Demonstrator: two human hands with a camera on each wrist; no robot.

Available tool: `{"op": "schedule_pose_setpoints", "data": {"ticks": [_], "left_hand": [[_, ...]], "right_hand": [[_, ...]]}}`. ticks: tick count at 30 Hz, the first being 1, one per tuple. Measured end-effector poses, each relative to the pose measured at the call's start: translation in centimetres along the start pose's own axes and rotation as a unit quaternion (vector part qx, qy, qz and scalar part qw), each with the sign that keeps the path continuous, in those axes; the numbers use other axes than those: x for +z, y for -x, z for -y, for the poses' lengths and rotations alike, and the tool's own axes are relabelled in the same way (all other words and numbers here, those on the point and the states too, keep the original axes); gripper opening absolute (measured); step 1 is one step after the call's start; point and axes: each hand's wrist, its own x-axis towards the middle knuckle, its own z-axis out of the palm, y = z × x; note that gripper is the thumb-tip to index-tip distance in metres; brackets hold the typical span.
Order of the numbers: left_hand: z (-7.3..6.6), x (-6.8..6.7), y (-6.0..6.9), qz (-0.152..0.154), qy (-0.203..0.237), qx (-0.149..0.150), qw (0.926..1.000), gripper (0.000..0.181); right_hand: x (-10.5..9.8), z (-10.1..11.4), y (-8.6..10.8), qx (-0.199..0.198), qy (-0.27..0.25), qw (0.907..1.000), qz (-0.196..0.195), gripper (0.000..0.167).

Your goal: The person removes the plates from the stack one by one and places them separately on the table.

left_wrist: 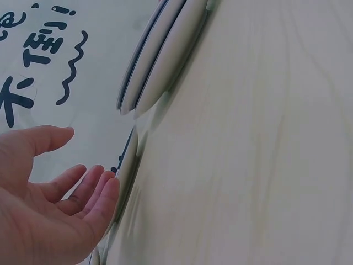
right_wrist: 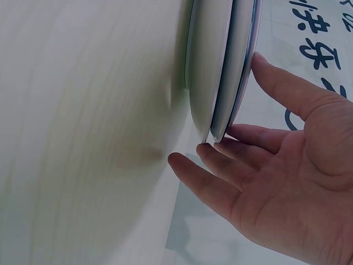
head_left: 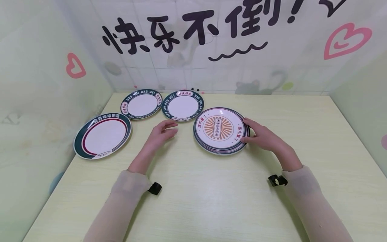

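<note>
Fingers and thumb of my right hand [head_left: 262, 136] touch the right rim of a stack of round plates [head_left: 218, 129]. The top plate is white with an orange sunburst print and dark edge. In the right wrist view, the thumb of the hand [right_wrist: 292, 160] meets the uppermost rim while the other fingertips lie spread along the plate edges. My left hand [head_left: 161, 133] hovers left of the stack, holding nothing, its fingers loosely bent. Just beyond it lies a green-rimmed plate [head_left: 183, 106]. In the left wrist view this hand [left_wrist: 60, 199] is apart from the plates.
Another green-rimmed plate [head_left: 142, 104] lies at the back left. A larger plate [head_left: 102, 136] with a green and red border lies near the table's left edge. The pale wooden table [head_left: 193, 198] meets a printed backdrop [head_left: 187, 75] behind and at both sides.
</note>
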Motion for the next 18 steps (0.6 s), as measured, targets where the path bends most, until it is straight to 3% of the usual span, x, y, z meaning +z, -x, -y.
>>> {"op": "schedule_pose_setpoints", "data": {"ticks": [8,18], "left_hand": [[-0.8,1.9,-0.8,0.021,-0.001,0.003,0.9998,0.053],[-1.5,3.8,-1.4,0.025,-0.018,0.006,0.9995,0.058]], "right_hand": [[0.0,0.0,0.1,-0.002,-0.002,1.0000,-0.002,0.080],[0.0,0.0,0.0,-0.002,-0.002,1.0000,-0.003,0.080]]}}
